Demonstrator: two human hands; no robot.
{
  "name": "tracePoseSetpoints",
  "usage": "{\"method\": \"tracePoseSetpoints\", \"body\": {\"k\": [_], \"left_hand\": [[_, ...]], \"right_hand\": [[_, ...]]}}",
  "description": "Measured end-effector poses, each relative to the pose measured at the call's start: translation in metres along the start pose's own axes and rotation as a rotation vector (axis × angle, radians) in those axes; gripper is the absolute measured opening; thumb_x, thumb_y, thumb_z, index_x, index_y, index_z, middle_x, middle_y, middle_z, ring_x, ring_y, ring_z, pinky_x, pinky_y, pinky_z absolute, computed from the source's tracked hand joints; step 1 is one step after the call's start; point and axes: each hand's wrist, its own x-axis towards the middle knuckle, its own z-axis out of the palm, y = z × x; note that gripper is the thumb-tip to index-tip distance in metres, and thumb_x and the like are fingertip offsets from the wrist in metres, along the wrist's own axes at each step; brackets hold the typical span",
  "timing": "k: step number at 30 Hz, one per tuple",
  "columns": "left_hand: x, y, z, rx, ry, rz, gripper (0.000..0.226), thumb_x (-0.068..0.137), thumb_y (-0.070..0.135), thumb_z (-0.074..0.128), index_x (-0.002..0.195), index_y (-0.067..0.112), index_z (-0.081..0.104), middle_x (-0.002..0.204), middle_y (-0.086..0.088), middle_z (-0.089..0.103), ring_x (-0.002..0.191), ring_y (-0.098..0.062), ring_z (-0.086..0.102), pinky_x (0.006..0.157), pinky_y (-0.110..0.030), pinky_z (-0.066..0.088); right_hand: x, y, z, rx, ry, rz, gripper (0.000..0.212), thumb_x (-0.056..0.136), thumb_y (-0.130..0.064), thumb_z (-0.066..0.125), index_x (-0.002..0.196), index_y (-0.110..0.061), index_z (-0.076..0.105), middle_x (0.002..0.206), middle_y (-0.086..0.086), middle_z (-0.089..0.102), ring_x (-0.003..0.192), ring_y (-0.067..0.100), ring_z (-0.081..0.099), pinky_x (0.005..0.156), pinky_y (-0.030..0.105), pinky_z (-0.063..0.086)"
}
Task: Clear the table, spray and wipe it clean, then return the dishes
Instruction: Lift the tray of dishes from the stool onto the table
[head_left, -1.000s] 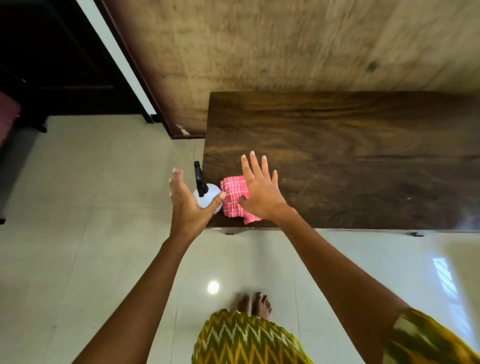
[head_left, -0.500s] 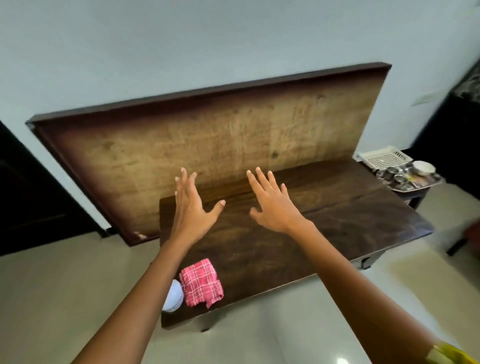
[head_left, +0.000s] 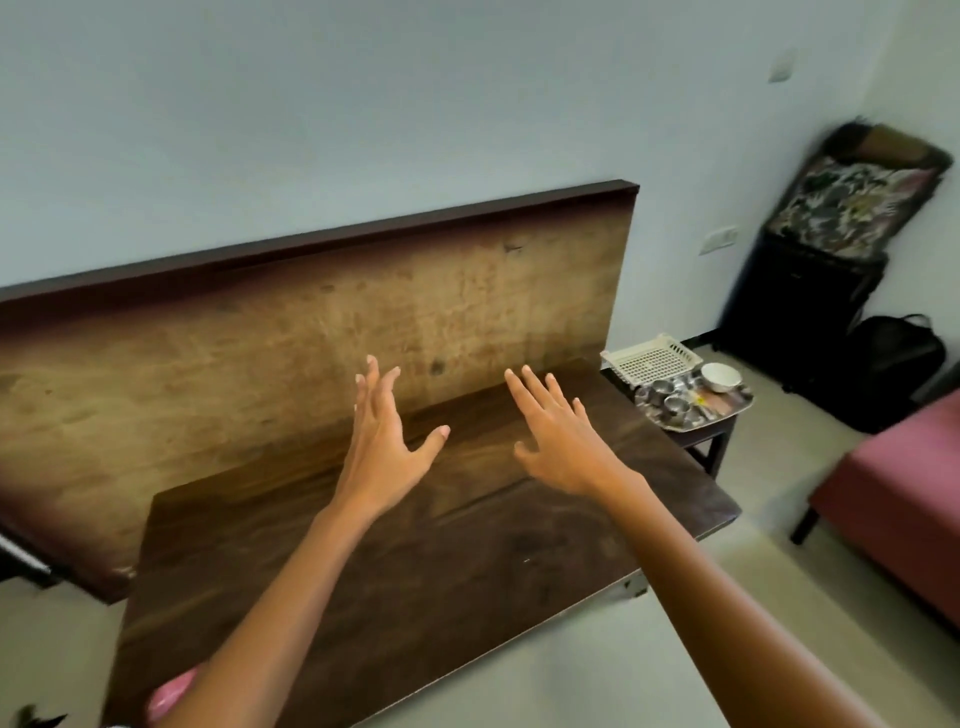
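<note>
The desk (head_left: 415, 597) is lying bare, cleared and seemingly wiped, the pink cloth (head_left: 171, 688) sitting at its near corner behind the left grip (head_left: 382, 447), both left and right grip (head_left: 561, 447) hovering released, fingers spread, while the dishes (head_left: 675, 402) are waiting unreturned beyond the right grip, past the desk's far edge, with open floor flanking that side.

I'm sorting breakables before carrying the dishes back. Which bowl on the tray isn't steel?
The white bowl at the far right corner of the tray. It is matte white, while the small bowls left of it are shiny steel.
</note>
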Motion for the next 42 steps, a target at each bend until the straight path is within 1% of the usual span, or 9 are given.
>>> {"method": "tracePoseSetpoints", "body": {"k": [3, 8, 17, 24, 29, 34, 37, 40, 42], "left_hand": [[0.023, 0.046, 0.047, -0.050, 0.017, -0.022, 0.084, 0.086, 0.038, 0.064, 0.148, 0.021, 0.010, 0.157, 0.006, -0.017, 0.144, -0.012, -0.015, 0.119, -0.042, 0.017], [0.065, 0.112, 0.127, -0.111, -0.027, -0.036, 0.082, 0.086, 0.035, 0.065, 0.148, 0.020, 0.013, 0.158, 0.006, -0.012, 0.145, -0.012, -0.010, 0.113, -0.032, 0.016], [0.181, 0.194, 0.278, -0.241, -0.082, -0.130, 0.075, 0.088, 0.035, 0.063, 0.147, 0.020, 0.019, 0.159, 0.004, 0.000, 0.145, -0.017, 0.014, 0.116, -0.036, 0.023], [0.278, 0.239, 0.384, -0.341, -0.086, -0.283, 0.065, 0.088, 0.034, 0.063, 0.142, 0.020, 0.029, 0.155, -0.002, 0.023, 0.141, -0.018, 0.024, 0.114, -0.037, 0.028], [0.330, 0.261, 0.444, -0.478, -0.073, -0.488, 0.051, 0.090, 0.029, 0.061, 0.135, 0.019, 0.040, 0.147, -0.003, 0.039, 0.135, -0.018, 0.036, 0.108, -0.031, 0.032], [0.374, 0.270, 0.507, -0.582, -0.001, -0.694, 0.040, 0.093, 0.026, 0.057, 0.130, 0.015, 0.047, 0.138, -0.003, 0.048, 0.123, -0.014, 0.046, 0.106, -0.034, 0.039], [0.391, 0.273, 0.553, -0.723, 0.045, -0.866, 0.038, 0.096, 0.022, 0.052, 0.132, 0.009, 0.047, 0.136, -0.005, 0.049, 0.120, -0.016, 0.046, 0.105, -0.035, 0.040], [0.398, 0.273, 0.605, -0.878, 0.108, -1.089, 0.035, 0.098, 0.017, 0.047, 0.132, 0.007, 0.046, 0.139, -0.010, 0.047, 0.130, -0.026, 0.043, 0.109, -0.041, 0.037], [0.395, 0.271, 0.640, -0.964, 0.158, -1.229, 0.039, 0.099, 0.016, 0.045, 0.136, 0.005, 0.043, 0.138, -0.013, 0.047, 0.128, -0.028, 0.045, 0.109, -0.041, 0.037]], "right_hand": [[0.001, 0.075, -0.031, -0.009, 0.005, 0.011, 0.078, 0.092, -0.018, 0.047, 0.149, -0.024, -0.006, 0.158, 0.000, -0.008, 0.144, 0.028, -0.009, 0.114, 0.053, 0.006], [0.010, 0.188, -0.066, 0.023, 0.029, 0.077, 0.078, 0.092, -0.018, 0.048, 0.149, -0.025, -0.005, 0.158, 0.000, -0.007, 0.144, 0.027, -0.009, 0.114, 0.053, 0.007], [0.066, 0.387, -0.104, 0.058, 0.064, 0.206, 0.076, 0.091, -0.025, 0.052, 0.150, -0.024, 0.004, 0.158, 0.001, 0.003, 0.145, 0.026, 0.002, 0.115, 0.054, 0.012], [0.122, 0.531, -0.134, 0.161, 0.017, 0.328, 0.085, 0.083, -0.042, 0.062, 0.149, -0.027, 0.011, 0.157, 0.001, 0.009, 0.145, 0.024, 0.007, 0.115, 0.050, 0.017], [0.166, 0.614, -0.143, 0.242, -0.004, 0.397, 0.083, 0.082, -0.041, 0.065, 0.148, -0.024, 0.017, 0.156, 0.004, 0.017, 0.143, 0.025, 0.016, 0.116, 0.044, 0.019], [0.219, 0.696, -0.136, 0.356, -0.068, 0.414, 0.077, 0.083, -0.032, 0.067, 0.146, -0.019, 0.025, 0.152, 0.007, 0.028, 0.139, 0.025, 0.026, 0.112, 0.039, 0.024], [0.249, 0.744, -0.124, 0.494, -0.136, 0.460, 0.073, 0.083, -0.032, 0.068, 0.144, -0.020, 0.031, 0.147, 0.006, 0.038, 0.131, 0.027, 0.038, 0.104, 0.038, 0.034], [0.274, 0.796, -0.107, 0.657, -0.178, 0.539, 0.066, 0.083, -0.028, 0.069, 0.141, -0.015, 0.039, 0.141, 0.005, 0.046, 0.117, 0.016, 0.047, 0.096, 0.028, 0.038], [0.286, 0.825, -0.092, 0.763, -0.176, 0.634, 0.057, 0.086, -0.028, 0.065, 0.137, -0.012, 0.044, 0.136, 0.005, 0.050, 0.108, 0.010, 0.049, 0.089, 0.022, 0.039]]}}
